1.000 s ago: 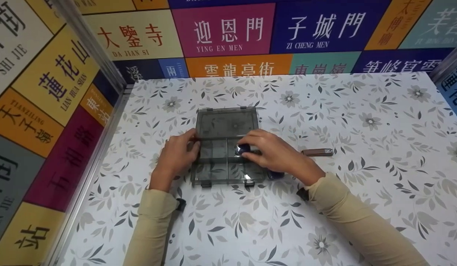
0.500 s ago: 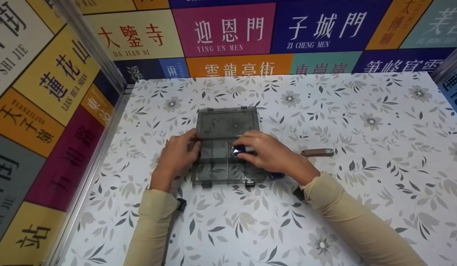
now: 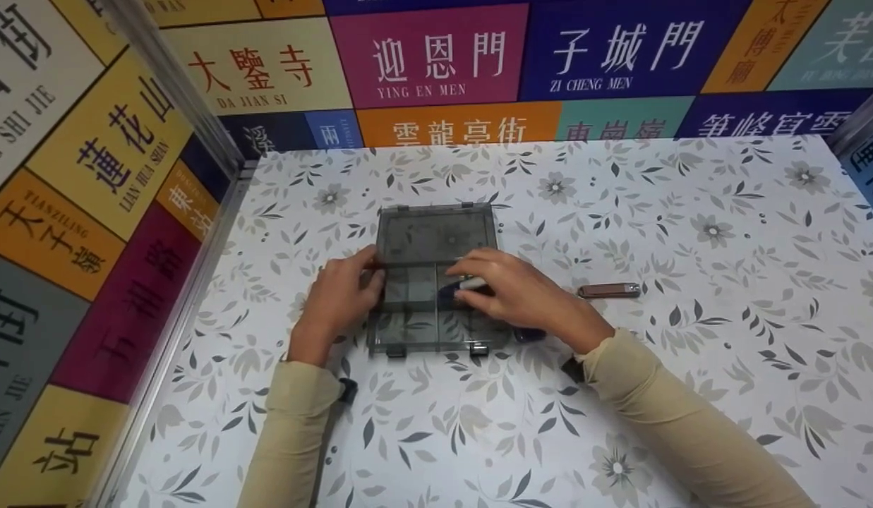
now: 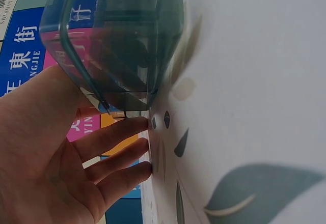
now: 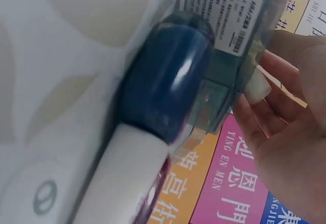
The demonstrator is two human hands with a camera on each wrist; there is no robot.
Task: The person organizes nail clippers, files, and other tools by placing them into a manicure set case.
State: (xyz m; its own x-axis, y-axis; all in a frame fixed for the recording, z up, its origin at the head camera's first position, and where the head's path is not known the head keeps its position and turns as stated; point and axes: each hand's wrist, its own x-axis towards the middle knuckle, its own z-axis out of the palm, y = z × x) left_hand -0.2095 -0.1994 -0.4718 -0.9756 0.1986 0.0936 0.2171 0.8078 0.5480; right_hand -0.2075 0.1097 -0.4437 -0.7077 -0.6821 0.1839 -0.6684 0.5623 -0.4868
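Observation:
In the head view my left hand [image 3: 337, 296] rests against the left side of a smoky clear compartment box [image 3: 408, 329]. Its lower fingers reach the tabletop, nearly straight, in the left wrist view. My right hand [image 3: 510, 286] is over the box's right middle compartment, pinching a dark blue nail polish bottle [image 3: 448, 292] by its white cap [image 5: 258, 86]. The bottle lies inside the compartment's outline, partly covered by fingers. Another blue nail polish bottle [image 5: 165, 76] with a white cap lies on the table right of the box, mostly hidden under my right wrist in the head view.
A brown nail clipper [image 3: 609, 290] lies on the floral tabletop [image 3: 436, 437] to the right. Something glossy and dark red [image 5: 157, 191] shows behind the nearer bottle's cap. Colourful sign-covered walls [image 3: 429, 60] stand behind and at the left.
My right hand has moved slightly left; the bottle it pinches has tipped, its shiny end turning away so the white cap now shows. The left hand and box have stayed put.

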